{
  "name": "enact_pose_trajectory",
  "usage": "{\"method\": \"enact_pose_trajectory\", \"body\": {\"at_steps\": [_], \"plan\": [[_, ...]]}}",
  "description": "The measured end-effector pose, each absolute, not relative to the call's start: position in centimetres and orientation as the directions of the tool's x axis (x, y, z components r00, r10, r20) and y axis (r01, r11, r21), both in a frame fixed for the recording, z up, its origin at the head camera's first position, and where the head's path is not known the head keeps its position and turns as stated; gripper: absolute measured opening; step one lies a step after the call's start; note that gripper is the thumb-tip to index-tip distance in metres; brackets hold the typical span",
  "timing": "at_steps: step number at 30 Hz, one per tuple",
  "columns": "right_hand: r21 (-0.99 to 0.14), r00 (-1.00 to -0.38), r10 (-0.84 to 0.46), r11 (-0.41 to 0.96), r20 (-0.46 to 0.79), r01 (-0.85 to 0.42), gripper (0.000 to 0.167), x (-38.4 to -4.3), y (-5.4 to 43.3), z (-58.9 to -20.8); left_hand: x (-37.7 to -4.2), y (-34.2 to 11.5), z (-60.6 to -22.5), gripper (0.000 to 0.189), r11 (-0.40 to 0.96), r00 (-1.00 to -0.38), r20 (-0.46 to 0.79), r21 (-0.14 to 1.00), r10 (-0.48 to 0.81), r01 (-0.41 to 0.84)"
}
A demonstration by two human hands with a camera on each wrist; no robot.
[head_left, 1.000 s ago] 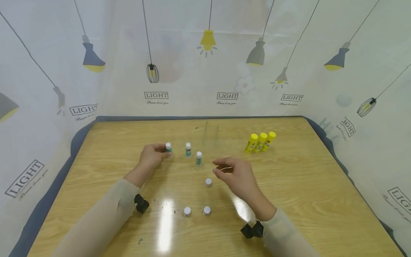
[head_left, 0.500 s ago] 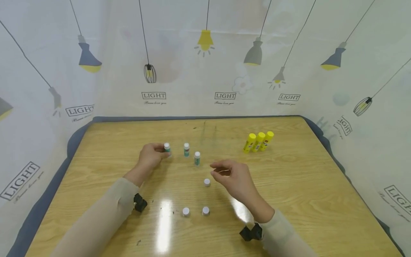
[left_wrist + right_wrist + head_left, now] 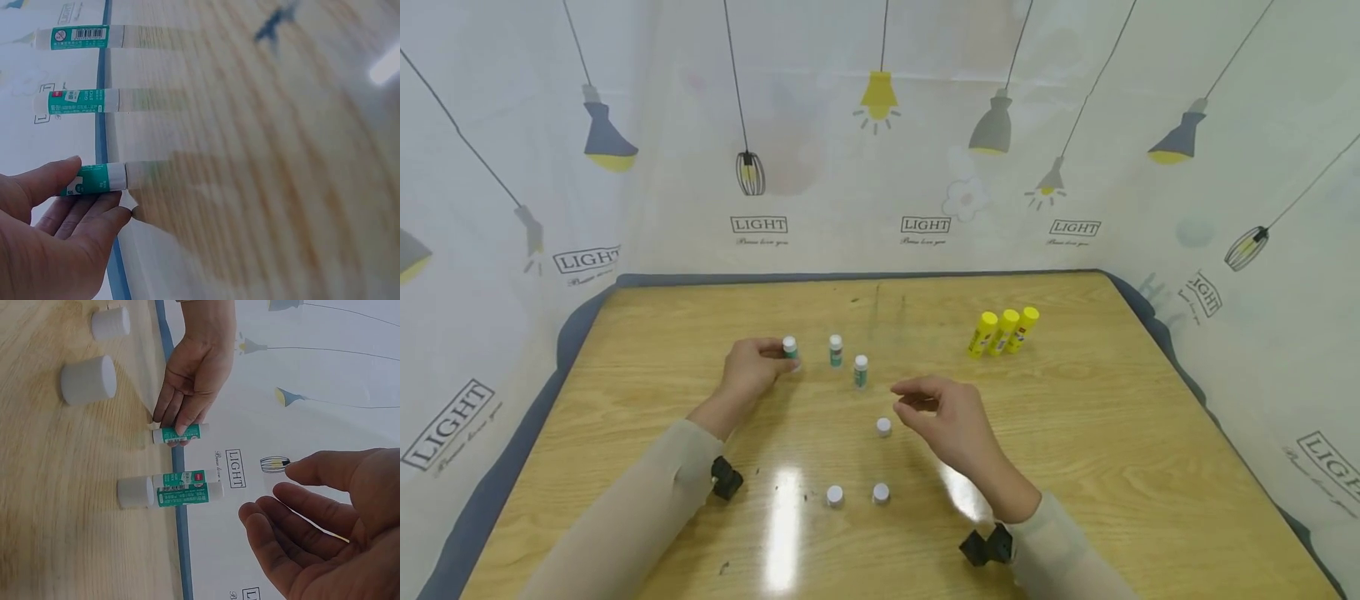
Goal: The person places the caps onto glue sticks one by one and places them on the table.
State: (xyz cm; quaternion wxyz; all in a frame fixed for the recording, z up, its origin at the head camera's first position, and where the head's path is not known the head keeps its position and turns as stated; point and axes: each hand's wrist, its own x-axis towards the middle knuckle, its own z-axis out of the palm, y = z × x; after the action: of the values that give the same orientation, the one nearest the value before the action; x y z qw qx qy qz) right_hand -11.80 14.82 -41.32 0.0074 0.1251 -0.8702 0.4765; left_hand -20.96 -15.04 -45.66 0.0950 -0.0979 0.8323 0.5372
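Three green-labelled glue sticks with white tops stand upright on the table. My left hand (image 3: 749, 371) holds the leftmost glue stick (image 3: 789, 344) between thumb and fingers; in the left wrist view its white base shows below the thumb (image 3: 47, 181). The middle glue stick (image 3: 836, 353) and the right glue stick (image 3: 861, 373) stand free. My right hand (image 3: 951, 417) hovers just right of them, fingers loosely bent and holding nothing. Below its fingertips sits a white cap (image 3: 883, 427). Two more caps, a left one (image 3: 834, 497) and a right one (image 3: 881, 494), lie nearer the front.
Three yellow stick-shaped tubes (image 3: 1004, 333) stand in a slanted row at the back right of the wooden table (image 3: 1112, 417). A pale curtain printed with lamps (image 3: 850, 167) encloses the back and sides. Each wrist bears a small black camera mount.
The head view shifts slightly. Both hands, the glue sticks and the caps keep their places.
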Motion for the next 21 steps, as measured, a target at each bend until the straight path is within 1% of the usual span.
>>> {"method": "enact_pose_trajectory", "body": {"at_steps": [11,17,21], "plan": [[-0.809,-0.974,-0.209,0.554,0.091,-0.195,0.021,-12.5,14.5,-41.7,-20.8,-15.3,-45.9,0.048,0.377,-0.963,-0.256,0.886,-0.084,-0.269],[-0.790,-0.971,-0.226,0.579,0.079,-0.199,0.022,-13.0,13.9,-42.0,-20.4,-15.2,-45.6,0.049,0.365,-0.973,-0.218,0.902,-0.077,-0.231],[-0.756,-0.965,-0.249,0.615,0.082,-0.223,0.023,-13.5,13.7,-42.7,-20.0,-15.0,-45.4,0.048,0.355,-0.978,-0.195,0.911,-0.079,-0.211]]}}
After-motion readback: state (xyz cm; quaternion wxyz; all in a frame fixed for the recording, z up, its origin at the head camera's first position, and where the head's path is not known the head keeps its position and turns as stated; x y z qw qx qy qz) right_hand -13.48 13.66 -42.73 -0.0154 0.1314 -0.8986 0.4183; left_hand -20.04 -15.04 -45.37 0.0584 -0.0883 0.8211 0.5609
